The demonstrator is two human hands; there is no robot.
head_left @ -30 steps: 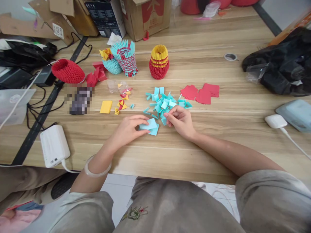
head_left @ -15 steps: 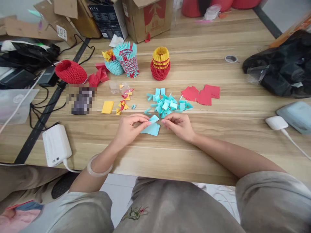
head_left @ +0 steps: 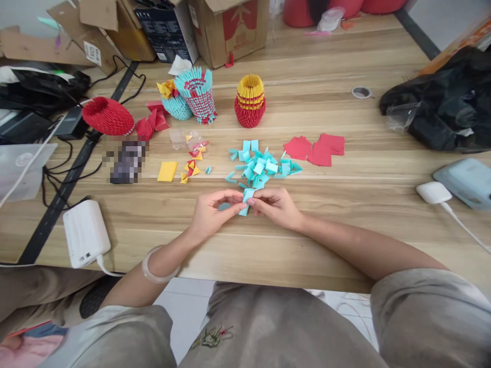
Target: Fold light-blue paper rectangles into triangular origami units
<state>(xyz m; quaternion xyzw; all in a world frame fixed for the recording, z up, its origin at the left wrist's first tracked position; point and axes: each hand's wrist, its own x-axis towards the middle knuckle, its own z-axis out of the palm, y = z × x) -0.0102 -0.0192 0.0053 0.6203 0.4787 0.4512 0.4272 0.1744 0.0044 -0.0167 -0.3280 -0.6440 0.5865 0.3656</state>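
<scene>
Between both hands is a light-blue paper piece (head_left: 247, 194), folded and held just above the table. My left hand (head_left: 215, 210) pinches its left side between thumb and fingers. From the right, my right hand (head_left: 276, 205) pinches the same paper, its fingertips close to the left ones. The flat blue sheets beneath are mostly covered by my hands. Just beyond them lies a loose heap of folded blue paper pieces (head_left: 259, 166). Red paper squares (head_left: 320, 153) lie to the right of the heap, and a yellow paper stack (head_left: 167, 171) lies to its left.
Farther back stand a red-and-yellow folded-paper vase (head_left: 250, 105) and a blue-and-red one (head_left: 199, 99). A red paper vase (head_left: 107, 116) lies at left. A white power adapter (head_left: 86, 232) sits near the front left edge, a black bag (head_left: 441, 102) at right, cardboard boxes (head_left: 230, 30) behind.
My right hand has come left and now grips the blue paper together with my left hand. The paper has turned more upright. The view has shifted slightly.
</scene>
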